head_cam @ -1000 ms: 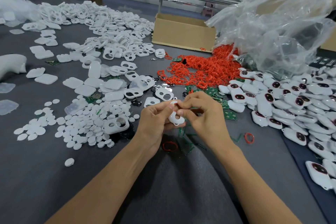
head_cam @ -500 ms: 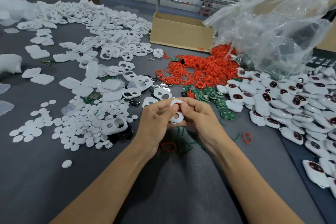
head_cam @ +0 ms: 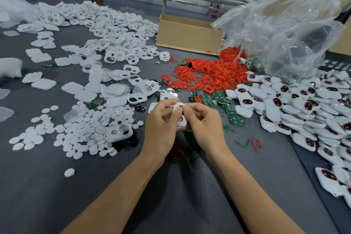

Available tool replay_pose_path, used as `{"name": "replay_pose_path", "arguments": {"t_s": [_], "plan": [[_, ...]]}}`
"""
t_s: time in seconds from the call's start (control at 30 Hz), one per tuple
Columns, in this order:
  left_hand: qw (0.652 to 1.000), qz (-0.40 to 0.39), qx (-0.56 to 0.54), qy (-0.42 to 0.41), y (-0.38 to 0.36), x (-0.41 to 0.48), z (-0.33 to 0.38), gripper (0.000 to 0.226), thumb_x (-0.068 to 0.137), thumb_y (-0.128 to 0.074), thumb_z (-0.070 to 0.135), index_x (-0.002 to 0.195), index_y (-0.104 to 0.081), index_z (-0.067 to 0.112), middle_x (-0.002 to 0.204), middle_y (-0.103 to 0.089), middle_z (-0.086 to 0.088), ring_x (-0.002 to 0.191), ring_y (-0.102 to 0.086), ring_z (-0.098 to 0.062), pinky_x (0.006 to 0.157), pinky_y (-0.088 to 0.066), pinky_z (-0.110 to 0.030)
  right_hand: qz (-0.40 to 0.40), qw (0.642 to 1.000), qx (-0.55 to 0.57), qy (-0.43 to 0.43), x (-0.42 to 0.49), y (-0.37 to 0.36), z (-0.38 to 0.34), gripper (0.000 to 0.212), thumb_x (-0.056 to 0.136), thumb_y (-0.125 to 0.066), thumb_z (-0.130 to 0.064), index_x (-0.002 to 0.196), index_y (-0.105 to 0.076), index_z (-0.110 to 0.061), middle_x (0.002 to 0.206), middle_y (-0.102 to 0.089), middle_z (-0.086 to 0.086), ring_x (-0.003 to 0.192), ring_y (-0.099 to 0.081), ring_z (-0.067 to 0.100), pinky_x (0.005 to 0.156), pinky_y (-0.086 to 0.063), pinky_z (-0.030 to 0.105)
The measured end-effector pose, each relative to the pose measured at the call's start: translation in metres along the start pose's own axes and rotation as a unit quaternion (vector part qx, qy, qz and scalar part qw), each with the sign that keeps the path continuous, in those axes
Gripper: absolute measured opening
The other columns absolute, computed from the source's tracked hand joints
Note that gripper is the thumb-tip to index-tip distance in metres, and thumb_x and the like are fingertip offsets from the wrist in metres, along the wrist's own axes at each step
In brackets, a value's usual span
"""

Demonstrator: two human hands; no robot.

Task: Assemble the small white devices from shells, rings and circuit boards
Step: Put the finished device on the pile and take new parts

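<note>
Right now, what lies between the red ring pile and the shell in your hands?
In the head view, a scatter of green circuit boards lies between the red ring pile and the white shell, which the left hand and right hand grip.

Free room: bare tabletop along the near edge.
Left: scattered white discs, with white shells heaped beyond.
Ahead: circuit boards, red rings, cardboard box.
Right: assembled devices under a plastic bag, with a loose ring on the strip before them.
</note>
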State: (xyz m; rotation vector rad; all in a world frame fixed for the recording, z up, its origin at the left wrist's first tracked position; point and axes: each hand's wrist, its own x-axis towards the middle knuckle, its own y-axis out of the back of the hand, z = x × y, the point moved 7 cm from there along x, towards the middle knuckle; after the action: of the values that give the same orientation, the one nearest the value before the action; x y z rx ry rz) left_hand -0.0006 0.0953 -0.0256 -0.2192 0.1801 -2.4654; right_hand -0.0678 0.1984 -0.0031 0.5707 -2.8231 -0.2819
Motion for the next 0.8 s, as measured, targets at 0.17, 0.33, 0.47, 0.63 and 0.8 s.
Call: {"name": "replay_pose_path", "arguments": {"t_s": [0.17, 0.33, 0.47, 0.63, 0.8], "plan": [[0.979, -0.033, 0.158, -0.126, -0.009, -0.005, 0.013, 0.044, 0.082, -0.066, -0.004, 0.121, -0.063, 0.017, 0.123, -0.061, 0.004, 0.112, -0.061, -0.007, 0.09, -0.05, -0.019, 0.091, 0.995, -0.036, 0.03, 0.001, 0.019, -0.004, 0.011, 0.083, -0.072, -0.022, 0.076, -0.073, -0.013, 0.064, -0.07, 0.002, 0.059, -0.062, 0.013, 0.063, -0.051, 0.033], [0.992, 0.005, 0.118, -0.043, -0.001, 0.003, 0.001, 0.036, 0.089, -0.06, -0.005, 0.122, -0.065, 0.01, 0.107, -0.072, 0.0, 0.091, -0.069, -0.002, 0.079, -0.055, -0.017, -0.012, 0.995, -0.07, 0.072, 0.002, 0.004, -0.013, 0.033, 0.097, -0.053, -0.026, 0.072, -0.074, -0.021, 0.071, -0.073, 0.002, 0.067, -0.068, 0.022, 0.069, -0.055, 0.042], [0.997, 0.06, 0.022, 0.04, 0.013, 0.009, -0.013, 0.029, 0.092, -0.051, -0.011, 0.111, -0.067, 0.004, 0.1, -0.074, -0.004, 0.087, -0.072, -0.013, 0.069, -0.058, -0.021, 0.047, 0.963, -0.224, 0.14, 0.035, 0.018, -0.017, 0.017, 0.093, -0.057, -0.016, 0.087, -0.072, -0.012, 0.084, -0.073, 0.004, 0.079, -0.065, 0.022, 0.077, -0.051, 0.042], [0.997, 0.055, 0.0, 0.059, 0.013, 0.009, -0.016, 0.03, 0.091, -0.05, -0.011, 0.113, -0.065, 0.002, 0.093, -0.074, -0.002, 0.085, -0.073, -0.016, 0.068, -0.059, -0.025, -0.13, 0.83, -0.529, 0.118, 0.082, -0.005, 0.011, 0.037, 0.088, -0.055, -0.006, 0.122, -0.062, -0.019, 0.119, -0.065, 0.01, 0.113, -0.046, 0.032, 0.091, -0.043, 0.042], [0.996, 0.057, 0.005, 0.065, 0.013, 0.008, -0.018, 0.03, 0.091, -0.051, -0.01, 0.113, -0.066, 0.004, 0.091, -0.075, 0.0, 0.085, -0.073, -0.014, 0.067, -0.06, -0.025, -0.119, 0.846, -0.501, 0.137, 0.085, 0.0, -0.001, 0.02, 0.089, -0.061, -0.011, 0.107, -0.069, -0.017, 0.105, -0.069, 0.005, 0.106, -0.051, 0.025, 0.088, -0.044, 0.036]]}}
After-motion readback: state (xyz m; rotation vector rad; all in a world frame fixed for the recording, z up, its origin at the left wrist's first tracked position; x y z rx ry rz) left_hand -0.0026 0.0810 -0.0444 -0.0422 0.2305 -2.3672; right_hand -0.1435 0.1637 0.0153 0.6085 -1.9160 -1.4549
